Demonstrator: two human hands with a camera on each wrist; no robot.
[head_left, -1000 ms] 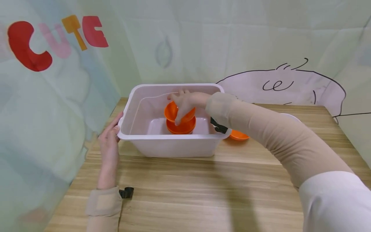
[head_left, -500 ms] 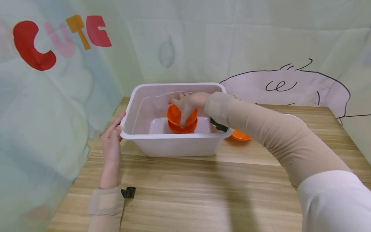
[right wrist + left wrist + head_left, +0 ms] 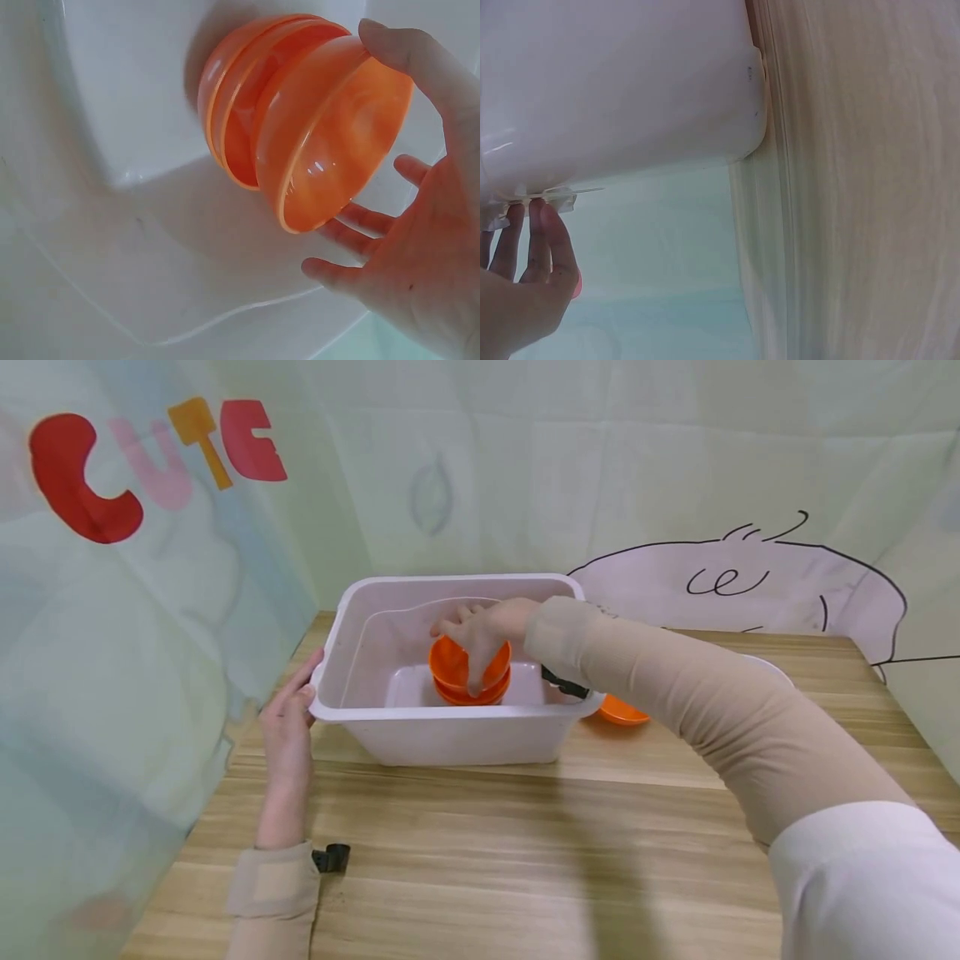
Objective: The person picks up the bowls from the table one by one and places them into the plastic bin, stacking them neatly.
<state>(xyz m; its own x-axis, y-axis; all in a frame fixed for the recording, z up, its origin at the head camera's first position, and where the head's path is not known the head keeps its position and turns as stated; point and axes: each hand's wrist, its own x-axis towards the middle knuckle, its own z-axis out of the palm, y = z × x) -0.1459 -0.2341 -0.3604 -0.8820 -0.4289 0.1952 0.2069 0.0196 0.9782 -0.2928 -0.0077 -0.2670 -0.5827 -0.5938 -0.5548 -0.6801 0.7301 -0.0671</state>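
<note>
A white plastic tub stands on the wooden table. My left hand grips its left rim; in the left wrist view the fingertips pinch the lip at its end. My right hand reaches inside and holds an orange bowl across its rim, thumb on one side and fingers spread along the other. That bowl sits tilted over two nested orange bowls on the tub floor, partly inside the upper one. The right wrist view shows the held bowl's inside with nothing in it.
Beyond the tub's right end lies another orange bowl, partly covered by the tub and right arm. A white round rim shows behind the right forearm. Printed cloth hangs behind and left of the wooden table.
My right hand has lowered the orange bowl closer onto the nested bowls, narrowing the gap between them. The left hand keeps its grip on the tub; the head view shifted slightly.
</note>
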